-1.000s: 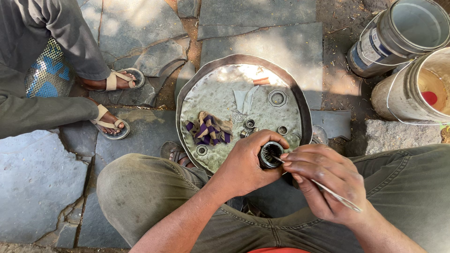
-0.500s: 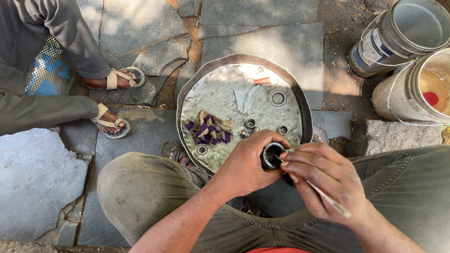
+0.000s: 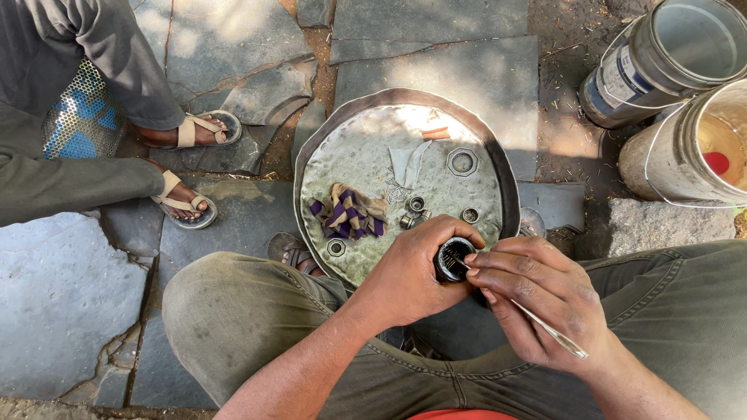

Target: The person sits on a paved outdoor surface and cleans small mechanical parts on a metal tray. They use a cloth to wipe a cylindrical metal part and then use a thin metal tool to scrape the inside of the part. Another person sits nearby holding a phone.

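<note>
My left hand (image 3: 412, 272) grips a small dark round metal part (image 3: 453, 259), a ring-shaped bearing-like piece, just above the near rim of a round dented metal tray (image 3: 506, 187). My right hand (image 3: 545, 299) holds a thin metal rod (image 3: 548, 330), with its fingertips at the part's opening. In the tray lie a striped purple and tan rag (image 3: 348, 211), a hexagonal nut (image 3: 461, 162), several small rings and nuts (image 3: 416, 206) and a grey scrap of cloth (image 3: 405, 163). My knees in olive trousers frame the hands.
Another person sits at the left, with sandalled feet (image 3: 187, 201) on the stone paving. Two buckets (image 3: 677, 54) stand at the upper right, the nearer one (image 3: 700, 148) holding a red object. A grey stone block (image 3: 661, 225) lies beside the tray.
My right hand has shifted slightly, keeping the rod's tip at the round part. The left hand holds the part in the same place.
</note>
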